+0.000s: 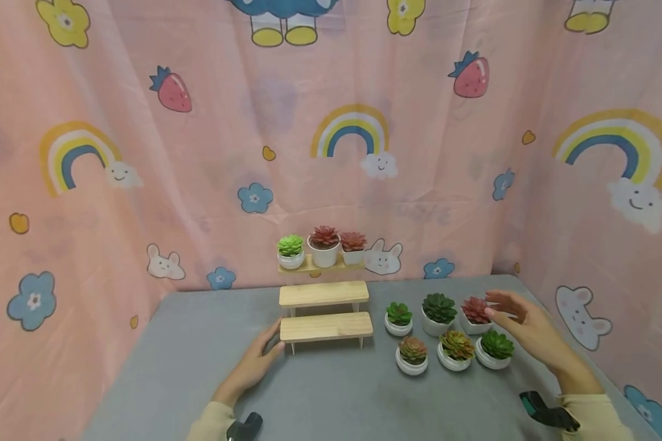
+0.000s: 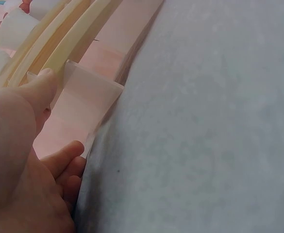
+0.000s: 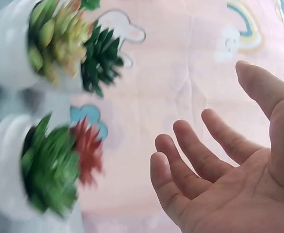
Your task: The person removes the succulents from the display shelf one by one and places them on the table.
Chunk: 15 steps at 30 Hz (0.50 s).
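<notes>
My left hand [image 1: 256, 358] is at the left end of the lower wooden step [image 1: 327, 327] of a tiered stand. In the left wrist view one digit touches the board [image 2: 78, 39] beside a pale leg [image 2: 86, 92]; the other fingers are loosely bent near the tabletop. My right hand [image 1: 526, 327] hovers at the right of a red succulent [image 1: 476, 310] in a white pot, palm towards it. In the right wrist view the right hand [image 3: 229, 179] has its fingers spread with nothing between them; the green succulent [image 3: 52, 170] and red succulent [image 3: 89, 153] stand apart from it.
On the top step [image 1: 309, 264] stand a bright green succulent [image 1: 290, 246] and two reddish ones. The middle step [image 1: 323, 294] is bare wood. Several other potted succulents, including a dark green one [image 1: 439, 309], stand right of the stand. A pink printed curtain [image 1: 215, 184] hangs behind.
</notes>
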### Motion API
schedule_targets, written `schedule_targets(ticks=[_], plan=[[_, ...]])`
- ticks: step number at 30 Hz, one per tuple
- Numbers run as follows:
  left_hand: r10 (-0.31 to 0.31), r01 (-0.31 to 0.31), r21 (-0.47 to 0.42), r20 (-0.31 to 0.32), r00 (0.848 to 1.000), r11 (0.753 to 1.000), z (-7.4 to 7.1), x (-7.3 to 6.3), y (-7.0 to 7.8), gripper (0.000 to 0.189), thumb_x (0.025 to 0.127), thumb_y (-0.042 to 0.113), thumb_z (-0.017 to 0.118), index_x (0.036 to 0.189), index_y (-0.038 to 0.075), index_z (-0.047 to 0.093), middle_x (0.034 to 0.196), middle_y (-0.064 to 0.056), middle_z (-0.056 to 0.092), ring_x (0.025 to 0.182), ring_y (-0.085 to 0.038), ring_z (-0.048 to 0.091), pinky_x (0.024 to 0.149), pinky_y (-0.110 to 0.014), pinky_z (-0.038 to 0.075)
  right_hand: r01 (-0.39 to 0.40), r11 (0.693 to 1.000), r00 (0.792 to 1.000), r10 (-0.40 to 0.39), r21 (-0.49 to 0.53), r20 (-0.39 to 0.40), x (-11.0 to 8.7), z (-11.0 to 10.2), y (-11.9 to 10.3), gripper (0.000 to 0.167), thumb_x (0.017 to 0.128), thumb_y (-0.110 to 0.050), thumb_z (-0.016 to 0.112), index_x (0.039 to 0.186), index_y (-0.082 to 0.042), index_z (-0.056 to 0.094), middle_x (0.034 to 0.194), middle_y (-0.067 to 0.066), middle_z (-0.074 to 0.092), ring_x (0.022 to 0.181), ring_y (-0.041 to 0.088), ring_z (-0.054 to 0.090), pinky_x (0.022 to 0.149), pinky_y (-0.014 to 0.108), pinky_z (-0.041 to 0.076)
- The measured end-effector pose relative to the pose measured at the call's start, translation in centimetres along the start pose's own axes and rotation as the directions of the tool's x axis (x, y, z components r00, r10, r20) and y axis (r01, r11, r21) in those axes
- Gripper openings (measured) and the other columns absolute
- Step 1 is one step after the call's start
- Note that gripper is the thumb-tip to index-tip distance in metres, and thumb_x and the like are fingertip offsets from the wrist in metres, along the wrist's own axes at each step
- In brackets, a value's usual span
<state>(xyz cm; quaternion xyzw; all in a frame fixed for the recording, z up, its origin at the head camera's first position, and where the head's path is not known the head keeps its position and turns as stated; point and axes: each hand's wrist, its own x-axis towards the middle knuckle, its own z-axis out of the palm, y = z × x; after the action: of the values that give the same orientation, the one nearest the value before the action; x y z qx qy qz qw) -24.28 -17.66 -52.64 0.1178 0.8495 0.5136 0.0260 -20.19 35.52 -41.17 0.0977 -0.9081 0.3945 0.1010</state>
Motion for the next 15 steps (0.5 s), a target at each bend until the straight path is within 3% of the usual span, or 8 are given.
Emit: schedule_targets(ticks=[3,6,9,12,15], plan=[[-0.004,0.004,-0.013,0.010,1.000,1.000,0.1,0.0,0.2,0.064,0.104,0.034,0.057,0.160,0.019,0.032,0.166,-0.009,0.033,0.156,-0.041,0.021,0.124,-0.068,0.012,0.032,0.999,0.999,-0.032,0.008,0.039,1.0,0.2,-1.3,0.047,0.106,-0.025,0.056,0.147,-0.005,0.047,0.141,0.019,0.055,0.108,-0.020,0.047,0.081,0.012,0.049],[-0.013,0.013,-0.011,0.014,1.000,1.000,0.1,0.0,0.3,0.064,0.104,0.033,0.056,0.160,0.018,0.031,0.166,-0.009,0.032,0.156,-0.040,0.020,0.125,-0.067,0.012,0.059,0.997,0.994,-0.063,0.052,0.088,2.3,0.4,-2.6,0.047,0.106,-0.024,0.054,0.148,-0.006,0.046,0.144,0.023,0.053,0.110,-0.014,0.051,0.084,0.017,0.052],[-0.018,0.018,-0.003,0.009,1.000,1.000,0.0,0.0,0.4,0.063,0.104,0.032,0.056,0.160,0.018,0.031,0.166,-0.009,0.032,0.156,-0.040,0.021,0.125,-0.067,0.012,0.057,0.994,0.987,-0.070,0.094,0.142,4.0,0.9,-4.0,0.048,0.107,-0.027,0.053,0.150,-0.007,0.044,0.148,0.022,0.052,0.118,-0.002,0.056,0.094,0.032,0.056],[-0.014,0.014,0.009,0.007,1.000,1.000,-0.1,0.0,0.5,0.063,0.104,0.031,0.056,0.160,0.017,0.031,0.165,-0.010,0.034,0.156,-0.041,0.022,0.125,-0.067,0.012,0.041,0.989,0.979,-0.068,0.145,0.191,5.8,1.7,-5.1,0.050,0.107,-0.031,0.052,0.151,-0.008,0.042,0.150,0.022,0.050,0.130,0.024,0.058,0.105,0.053,0.051],[-0.022,0.022,0.014,0.012,1.000,1.000,-0.2,-0.1,0.4,0.063,0.104,0.030,0.056,0.161,0.018,0.030,0.165,-0.011,0.034,0.156,-0.040,0.022,0.125,-0.067,0.013,0.044,0.975,0.967,-0.097,0.218,0.236,7.6,2.9,-5.9,0.052,0.107,-0.030,0.052,0.153,-0.006,0.039,0.152,0.025,0.046,0.138,0.046,0.047,0.110,0.065,0.042]])
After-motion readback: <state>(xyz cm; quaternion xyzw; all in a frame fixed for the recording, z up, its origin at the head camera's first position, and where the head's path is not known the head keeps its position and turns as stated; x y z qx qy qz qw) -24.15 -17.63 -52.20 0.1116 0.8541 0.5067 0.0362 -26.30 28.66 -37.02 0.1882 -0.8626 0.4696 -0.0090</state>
